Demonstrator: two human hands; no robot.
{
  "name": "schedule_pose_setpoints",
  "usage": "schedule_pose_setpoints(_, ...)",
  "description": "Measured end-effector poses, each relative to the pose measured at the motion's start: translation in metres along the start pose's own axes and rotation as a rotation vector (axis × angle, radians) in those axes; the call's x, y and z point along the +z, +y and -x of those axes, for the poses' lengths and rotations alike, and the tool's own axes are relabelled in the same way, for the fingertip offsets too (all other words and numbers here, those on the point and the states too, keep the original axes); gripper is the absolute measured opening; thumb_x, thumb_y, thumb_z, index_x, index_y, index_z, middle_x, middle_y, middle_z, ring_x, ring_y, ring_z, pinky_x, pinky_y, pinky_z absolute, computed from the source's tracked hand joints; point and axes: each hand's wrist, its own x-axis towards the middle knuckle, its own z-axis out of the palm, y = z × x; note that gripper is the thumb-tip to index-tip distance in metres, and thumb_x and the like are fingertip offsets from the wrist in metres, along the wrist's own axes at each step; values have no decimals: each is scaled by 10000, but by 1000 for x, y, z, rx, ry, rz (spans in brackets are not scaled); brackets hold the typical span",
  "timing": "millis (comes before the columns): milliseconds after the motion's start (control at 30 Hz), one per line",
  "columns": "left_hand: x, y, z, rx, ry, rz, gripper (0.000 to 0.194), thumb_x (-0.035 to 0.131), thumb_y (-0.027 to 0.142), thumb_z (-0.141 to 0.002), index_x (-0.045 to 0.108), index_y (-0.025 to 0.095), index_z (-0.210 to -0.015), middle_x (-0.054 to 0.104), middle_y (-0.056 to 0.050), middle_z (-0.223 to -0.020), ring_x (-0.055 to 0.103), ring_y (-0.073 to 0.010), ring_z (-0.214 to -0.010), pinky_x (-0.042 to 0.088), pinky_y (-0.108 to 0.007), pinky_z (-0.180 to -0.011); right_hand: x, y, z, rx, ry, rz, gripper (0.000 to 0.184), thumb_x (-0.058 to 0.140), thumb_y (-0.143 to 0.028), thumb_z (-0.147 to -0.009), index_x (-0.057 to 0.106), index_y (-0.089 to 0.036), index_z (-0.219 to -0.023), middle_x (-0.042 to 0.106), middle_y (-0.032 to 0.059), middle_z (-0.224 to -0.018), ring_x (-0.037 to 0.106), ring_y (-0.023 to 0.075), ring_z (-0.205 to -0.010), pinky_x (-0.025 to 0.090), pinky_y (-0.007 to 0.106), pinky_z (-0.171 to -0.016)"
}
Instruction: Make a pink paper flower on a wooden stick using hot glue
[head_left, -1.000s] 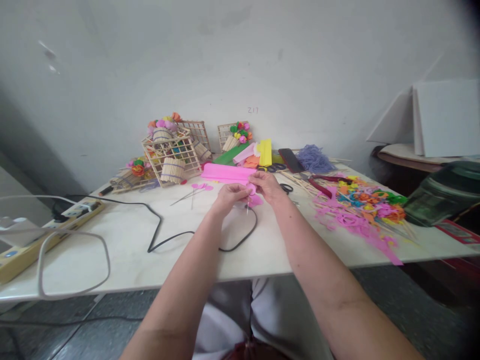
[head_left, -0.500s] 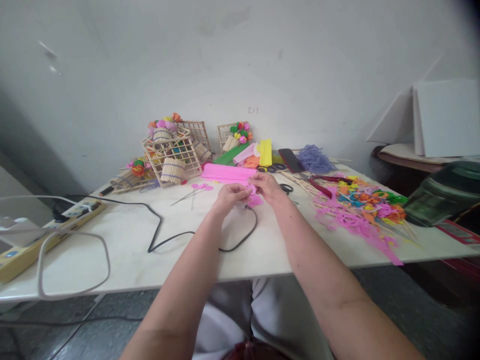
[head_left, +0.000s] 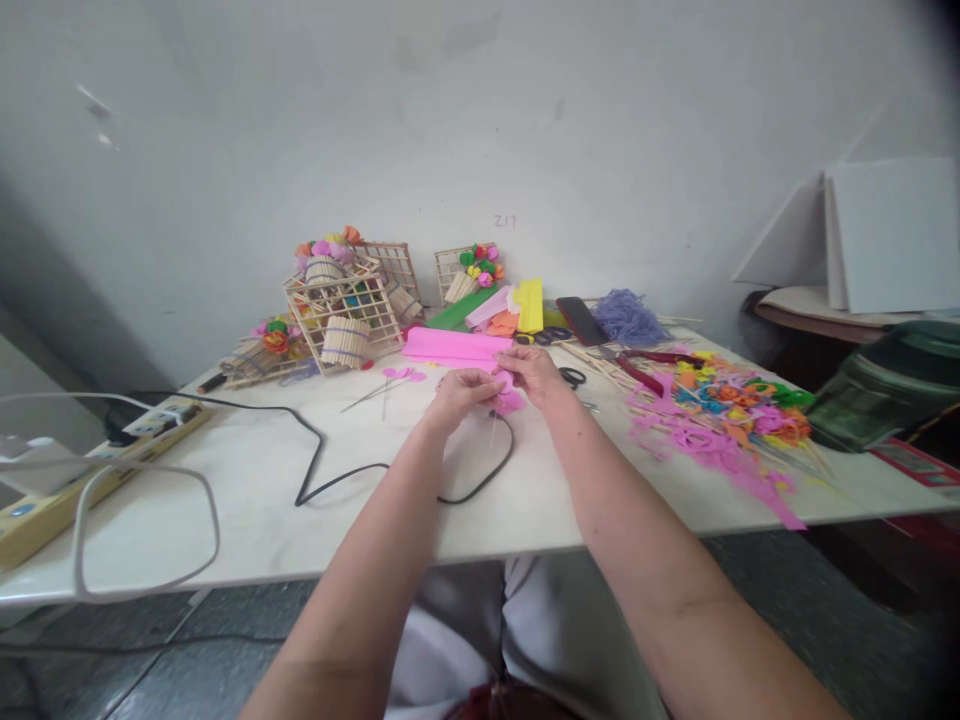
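A bare grey wall backs a pale table point(head_left: 247, 500) that is crowded along its far edge and its right side. Over the middle of the table the person's 2 hands meet: the left hand point(head_left: 455, 393) and the right hand point(head_left: 536, 372) are close together, fingertips almost touching, both pinched on a small pink foam piece point(head_left: 508, 392) held just above the surface. A thin stick point(head_left: 493, 428) hangs down from that piece toward the table; its long axis runs near to far, tilted only slightly, with the lower end pointing at the near side. The piece sits between the 2 hands, a little nearer the right hand, whose thumb and fingers cover its far edge, while the left hand closes on it from the left. A black cable point(head_left: 480, 480) loops on the table just beneath the hands. Just beyond them on the far side lies a pink foam sheet point(head_left: 454, 346), its length running left to right. To the left of the hands lie 2 finished pink stems point(head_left: 397, 377); far left stand wooden stick baskets point(head_left: 349, 310). To the right, well apart, spreads a pile of coloured foam scraps point(head_left: 720, 410), with red-handled pliers point(head_left: 645, 365) beside it.
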Motion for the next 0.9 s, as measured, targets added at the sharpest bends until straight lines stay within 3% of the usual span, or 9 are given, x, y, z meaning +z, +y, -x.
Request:
schedule_pose_setpoints(200,-1,-1,-1,4,41,-10,271,686,382,-588,639,127,-668,619,-40,-558,555,-110,-505,435,-225,-530,4,2,-1,-2,14,-12,250,707,-328,-544,592,-133,-650,600,-5,-560,409,50,-377,289,199,-366)
schedule_pose_setpoints(367,-3,-1,-4,47,186,34,261,692,377,-580,631,131,-645,620,-32,-562,546,-102,-495,432,-219,-524,4,1,0,17,-11,-23,253,667,-345,-608,607,-133,-734,570,-11,-561,442,55,-423,268,170,-337)
schedule_pose_setpoints(633,-7,0,-10,97,409,164,257,706,360,-555,621,127,-624,595,-10,-525,535,-93,-474,436,-221,-519,7,-2,3,232,-134,26,110,611,-193,-624,581,-109,-689,636,56,-622,437,55,-389,211,159,-298)
schedule_pose_setpoints(900,-11,-4,-12,163,464,172,247,702,349,-563,623,127,-639,598,-12,-540,528,-83,-485,445,-221,-549,13,-4,7,305,-235,47,118,598,-193,-651,591,-99,-723,649,81,-608,442,61,-380,218,150,-293)
